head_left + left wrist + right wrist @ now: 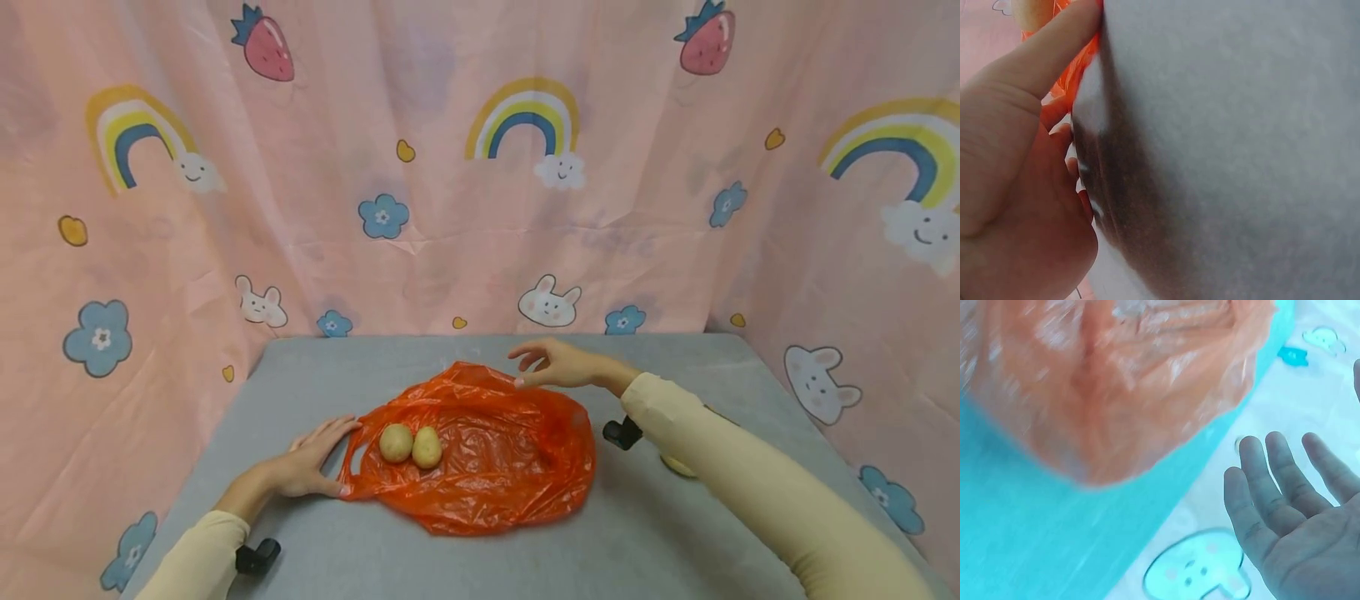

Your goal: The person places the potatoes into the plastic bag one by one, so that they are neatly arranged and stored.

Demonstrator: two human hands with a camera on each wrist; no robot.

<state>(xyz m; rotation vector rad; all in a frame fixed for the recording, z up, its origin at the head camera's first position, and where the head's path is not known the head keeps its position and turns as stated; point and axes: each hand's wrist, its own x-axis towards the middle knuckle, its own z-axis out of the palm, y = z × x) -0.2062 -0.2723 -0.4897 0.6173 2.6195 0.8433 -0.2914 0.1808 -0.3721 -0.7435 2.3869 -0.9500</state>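
A red plastic bag [487, 450] lies spread on the table in the head view. On its left part, beside the handle hole, sit two potatoes: a round one [396, 442] and a longer one [427, 448], touching each other. My left hand [309, 463] rests at the bag's handle end, fingertips at the upper corner and thumb on the lower one. Fairly straight fingers show there in the left wrist view. Above the bag's far right edge is my right hand [564, 365], holding nothing, its fingers loosely bent and spread.
A grey table [360, 558] carries the bag. Partly hidden behind my right forearm lies a yellowish-green object [678, 467], its kind unclear. A pink patterned curtain [450, 267] hangs at the back and sides.
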